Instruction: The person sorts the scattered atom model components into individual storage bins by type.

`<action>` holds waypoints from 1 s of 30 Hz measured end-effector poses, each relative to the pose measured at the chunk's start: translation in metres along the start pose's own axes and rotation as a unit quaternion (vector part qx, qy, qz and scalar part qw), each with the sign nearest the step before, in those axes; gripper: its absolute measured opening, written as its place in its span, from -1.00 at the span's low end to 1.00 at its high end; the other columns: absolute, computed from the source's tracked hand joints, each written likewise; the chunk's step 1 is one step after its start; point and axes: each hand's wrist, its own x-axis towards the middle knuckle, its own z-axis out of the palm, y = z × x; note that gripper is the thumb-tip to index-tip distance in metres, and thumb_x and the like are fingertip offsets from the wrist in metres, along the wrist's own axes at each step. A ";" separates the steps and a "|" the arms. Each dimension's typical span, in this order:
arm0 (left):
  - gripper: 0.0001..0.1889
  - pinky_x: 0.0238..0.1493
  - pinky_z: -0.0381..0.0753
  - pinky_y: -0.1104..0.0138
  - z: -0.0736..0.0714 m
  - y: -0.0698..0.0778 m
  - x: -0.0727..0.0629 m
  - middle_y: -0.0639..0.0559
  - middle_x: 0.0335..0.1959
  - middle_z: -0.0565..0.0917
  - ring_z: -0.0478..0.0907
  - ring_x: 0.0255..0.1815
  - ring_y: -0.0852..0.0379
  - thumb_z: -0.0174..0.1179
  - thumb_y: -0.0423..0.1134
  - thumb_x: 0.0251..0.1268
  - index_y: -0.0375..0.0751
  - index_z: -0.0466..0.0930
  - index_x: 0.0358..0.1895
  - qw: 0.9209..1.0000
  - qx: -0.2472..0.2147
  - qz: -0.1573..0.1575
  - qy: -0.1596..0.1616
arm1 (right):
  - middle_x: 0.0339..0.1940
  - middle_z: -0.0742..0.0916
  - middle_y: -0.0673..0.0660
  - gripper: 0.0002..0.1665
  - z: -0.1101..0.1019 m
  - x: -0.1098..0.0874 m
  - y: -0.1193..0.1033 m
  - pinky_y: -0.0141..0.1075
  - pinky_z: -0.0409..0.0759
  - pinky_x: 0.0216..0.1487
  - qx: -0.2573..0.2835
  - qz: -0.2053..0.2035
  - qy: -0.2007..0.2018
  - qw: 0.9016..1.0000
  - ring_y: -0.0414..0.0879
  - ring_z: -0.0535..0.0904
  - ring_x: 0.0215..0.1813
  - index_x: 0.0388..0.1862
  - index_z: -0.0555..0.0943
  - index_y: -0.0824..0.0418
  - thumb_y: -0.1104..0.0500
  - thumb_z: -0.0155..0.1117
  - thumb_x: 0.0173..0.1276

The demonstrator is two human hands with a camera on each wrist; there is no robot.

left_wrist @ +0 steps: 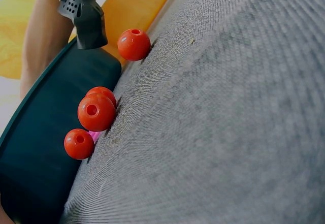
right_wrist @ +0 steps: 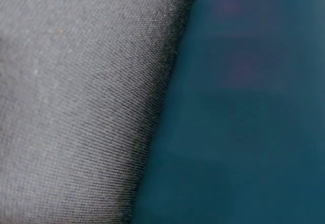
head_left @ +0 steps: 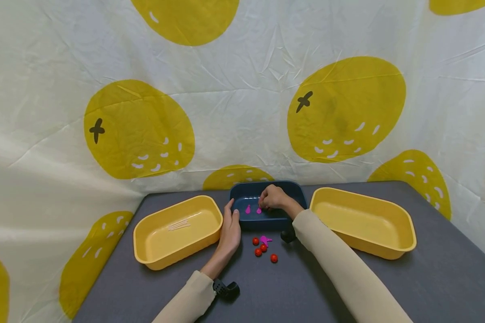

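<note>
A dark blue basin [head_left: 266, 223] stands at the back middle of the table. My right hand [head_left: 275, 198] reaches inside it, fingers curled, pinching the top of a small pink piece [head_left: 259, 210]. Just left of that, another pink piece [head_left: 248, 209] is on the basin floor. My left hand [head_left: 229, 231] rests against the basin's left end with its fingers extended. In front of the basin lie several red beads [head_left: 274, 258], whose holes show in the left wrist view, and a pink piece [head_left: 265, 240] beside them. The right wrist view shows mostly the blurred basin wall [right_wrist: 218, 148].
To the left, a yellow basin [head_left: 161, 262] holds several thin pale sticks [head_left: 179, 224]. A second yellow basin [head_left: 372, 244] stands at the right. Grey cloth [head_left: 266, 291] covers the table, and a fruit-print curtain [head_left: 242, 121] hangs behind it.
</note>
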 end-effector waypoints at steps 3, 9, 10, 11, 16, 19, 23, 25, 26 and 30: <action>-0.42 0.67 0.03 -0.14 0.000 0.000 0.000 0.05 0.70 0.09 0.06 0.70 -0.04 -0.27 0.05 0.73 0.07 0.02 0.67 1.000 0.000 0.001 0.001 | -0.31 0.81 0.14 -0.90 0.000 0.000 -0.001 -0.27 0.73 -0.29 -0.002 0.000 -0.001 1.000 -0.14 0.62 -0.36 -0.29 0.79 0.31 0.31 0.38 0.34; -0.42 0.67 0.02 -0.14 0.000 0.000 0.001 0.05 0.70 0.09 0.05 0.71 -0.04 -0.27 0.05 0.73 0.04 0.01 0.67 1.000 -0.002 0.002 -0.001 | -0.29 0.82 0.13 -0.91 0.000 0.000 0.000 -0.30 0.72 -0.27 -0.004 0.009 0.001 1.000 -0.14 0.63 -0.34 -0.29 0.80 0.29 0.30 0.39 0.35; -0.42 0.67 0.02 -0.14 0.000 0.000 0.001 0.05 0.70 0.09 0.05 0.71 -0.04 -0.27 0.05 0.73 0.05 0.01 0.67 1.000 -0.002 0.002 -0.001 | -0.29 0.82 0.14 -0.91 0.000 0.000 0.000 -0.30 0.73 -0.27 -0.004 0.010 0.002 1.000 -0.14 0.64 -0.34 -0.28 0.80 0.29 0.30 0.39 0.35; -0.42 0.67 0.02 -0.14 0.000 0.000 0.001 0.05 0.70 0.09 0.05 0.71 -0.04 -0.27 0.06 0.73 0.05 0.01 0.67 1.000 -0.002 0.002 0.000 | -0.29 0.82 0.14 -0.91 0.000 0.000 0.000 -0.30 0.73 -0.27 -0.003 0.011 0.002 1.000 -0.14 0.64 -0.34 -0.28 0.80 0.29 0.30 0.39 0.35; -0.42 0.67 0.03 -0.15 -0.001 0.000 0.000 0.05 0.70 0.08 0.06 0.70 -0.05 -0.28 0.06 0.73 0.07 0.01 0.67 1.000 -0.001 0.001 0.000 | -0.27 0.83 0.15 -0.90 0.000 0.000 0.000 -0.29 0.74 -0.25 -0.001 0.014 -0.001 1.000 -0.14 0.65 -0.34 -0.25 0.80 0.30 0.29 0.38 0.36; -0.42 0.67 0.02 -0.16 -0.001 0.000 -0.001 0.06 0.70 0.08 0.05 0.71 -0.05 -0.28 0.06 0.73 0.05 0.01 0.67 1.000 -0.001 0.002 -0.002 | -0.25 0.84 0.15 -0.89 -0.001 -0.001 0.000 -0.29 0.74 -0.24 0.000 0.017 0.000 1.000 -0.14 0.67 -0.34 -0.22 0.80 0.30 0.28 0.38 0.37; -0.42 0.67 0.02 -0.15 0.000 0.000 -0.001 0.06 0.70 0.08 0.05 0.71 -0.05 -0.28 0.06 0.73 0.05 0.00 0.67 1.000 -0.003 0.002 -0.003 | -0.25 0.84 0.15 -0.88 -0.003 -0.002 0.001 -0.28 0.75 -0.23 0.001 0.017 0.003 1.000 -0.14 0.68 -0.33 -0.20 0.80 0.29 0.27 0.40 0.36; -0.42 0.67 0.02 -0.15 0.000 0.000 0.000 0.06 0.70 0.08 0.05 0.71 -0.05 -0.28 0.06 0.73 0.04 0.00 0.67 1.000 -0.002 0.003 -0.002 | -0.26 0.84 0.15 -0.88 -0.004 -0.003 0.000 -0.28 0.75 -0.24 0.002 0.015 0.006 1.000 -0.14 0.68 -0.34 -0.20 0.81 0.29 0.27 0.41 0.36; -0.42 0.67 0.02 -0.15 0.000 0.000 0.000 0.06 0.70 0.08 0.05 0.70 -0.05 -0.28 0.06 0.73 0.04 0.00 0.67 1.000 -0.002 0.004 -0.002 | -0.27 0.84 0.14 -0.88 -0.005 -0.004 0.000 -0.29 0.75 -0.25 0.002 0.014 0.007 1.000 -0.15 0.68 -0.35 -0.20 0.81 0.29 0.27 0.41 0.35; -0.41 0.67 0.03 -0.15 0.000 -0.001 0.000 0.06 0.70 0.09 0.06 0.70 -0.05 -0.28 0.07 0.73 0.03 0.01 0.67 1.000 0.000 0.006 0.001 | -0.31 0.83 0.12 -0.88 -0.010 -0.008 -0.004 -0.31 0.73 -0.29 0.005 0.005 0.018 1.000 -0.16 0.66 -0.38 -0.22 0.81 0.28 0.27 0.42 0.33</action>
